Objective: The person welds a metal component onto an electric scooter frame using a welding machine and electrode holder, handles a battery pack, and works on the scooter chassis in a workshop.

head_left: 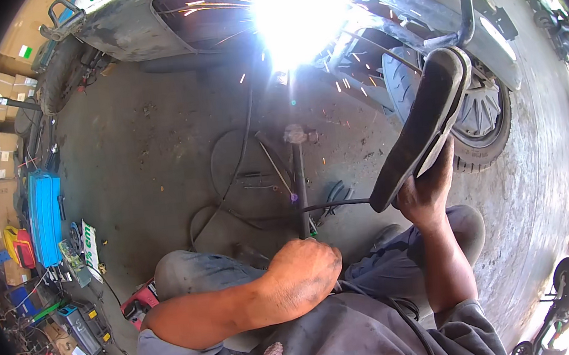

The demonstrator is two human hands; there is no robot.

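Note:
My left hand (pixel 302 276) is closed in a fist at the front of my body, around the lower end of a hammer (pixel 301 183) that points away from me. My right hand (pixel 428 190), raised at the right, grips a long dark shoe-sole-shaped thing (pixel 424 121) with a pale edge; its exact kind is unclear. From behind its upper end a thin welding electrode (pixel 382 51) runs up-left toward a white glare (pixel 298 13) throwing sparks. A black cable (pixel 336 204) meets its lower end. The glare hides the spot on the scooter body (pixel 123 31) where it burns.
The scooter's wheel (pixel 482 115) stands right of my right hand. Pliers (pixel 335 196) and a looped cable (pixel 216 157) lie on the floor before me. Along the left are cardboard boxes (pixel 1 155), a blue case (pixel 46 216) and tools. Several scooters (pixel 566 279) line the right.

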